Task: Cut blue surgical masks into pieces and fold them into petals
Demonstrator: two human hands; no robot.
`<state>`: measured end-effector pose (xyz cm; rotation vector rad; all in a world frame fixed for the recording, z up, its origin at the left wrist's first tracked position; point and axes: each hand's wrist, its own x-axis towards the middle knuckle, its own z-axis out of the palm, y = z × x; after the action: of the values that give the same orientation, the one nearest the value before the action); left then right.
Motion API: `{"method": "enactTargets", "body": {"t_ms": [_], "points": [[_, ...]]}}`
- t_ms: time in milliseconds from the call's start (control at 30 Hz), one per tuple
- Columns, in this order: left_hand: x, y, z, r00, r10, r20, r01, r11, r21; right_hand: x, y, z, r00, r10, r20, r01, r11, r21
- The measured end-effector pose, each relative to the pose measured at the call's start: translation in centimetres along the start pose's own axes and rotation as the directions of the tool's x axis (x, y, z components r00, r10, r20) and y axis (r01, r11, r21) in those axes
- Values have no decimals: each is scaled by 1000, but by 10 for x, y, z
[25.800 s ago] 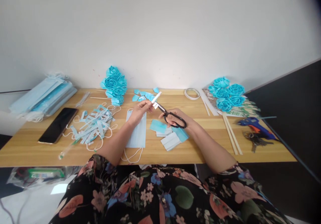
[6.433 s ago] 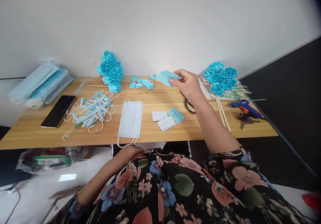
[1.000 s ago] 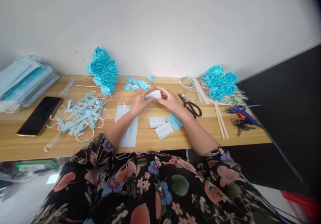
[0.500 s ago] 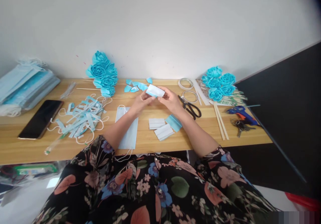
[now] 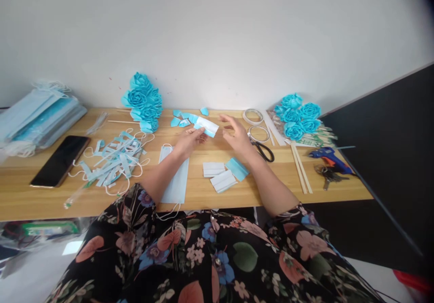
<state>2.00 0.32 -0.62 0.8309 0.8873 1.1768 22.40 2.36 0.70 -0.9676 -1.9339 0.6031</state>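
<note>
Pinched in my left hand (image 5: 191,141) is a cut piece of face mask (image 5: 209,126), white with a blue edge. My right hand (image 5: 236,134) is off the piece, just to its right, fingers apart and holding nothing. Below the hands lie several cut mask pieces (image 5: 224,181), white and blue. A whole face mask (image 5: 176,181) is partly covered by my left forearm. Small blue cut-outs (image 5: 185,122) sit behind my left hand. Black-handled scissors (image 5: 264,151) rest beside my right wrist, their blades partly hidden.
Mask scraps and ear loops (image 5: 117,158), a phone (image 5: 60,160) and stacked masks (image 5: 40,117) are on the left. Blue fabric roses stand left (image 5: 142,101) and right (image 5: 298,115). Tape rolls (image 5: 252,116), wooden sticks (image 5: 301,167), a glue gun (image 5: 328,158) and keys (image 5: 328,175) lie right.
My right hand has let go of the mask piece and moved a little to the right, fingers spreading. The piece stays in my left hand, now tilted. The view has shifted slightly.
</note>
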Motion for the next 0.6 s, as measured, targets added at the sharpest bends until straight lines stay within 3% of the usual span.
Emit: {"method": "enactTargets", "body": {"t_ms": [133, 267, 467, 600], "points": [[-1, 0, 0, 999, -1, 34, 1, 1000, 8, 1, -1, 1, 968, -243, 64, 251, 953, -169], [-1, -3, 0, 998, 19, 54, -23, 997, 74, 1, -3, 6, 929, -351, 117, 368, 913, -179], [-1, -4, 0, 1000, 28, 4, -29, 984, 176, 1, 1, 7, 939, -314, 140, 333, 932, -143], [0, -4, 0, 999, 37, 40, -43, 987, 156, 0, 1, 8, 958, -256, 126, 269, 958, -100]]}}
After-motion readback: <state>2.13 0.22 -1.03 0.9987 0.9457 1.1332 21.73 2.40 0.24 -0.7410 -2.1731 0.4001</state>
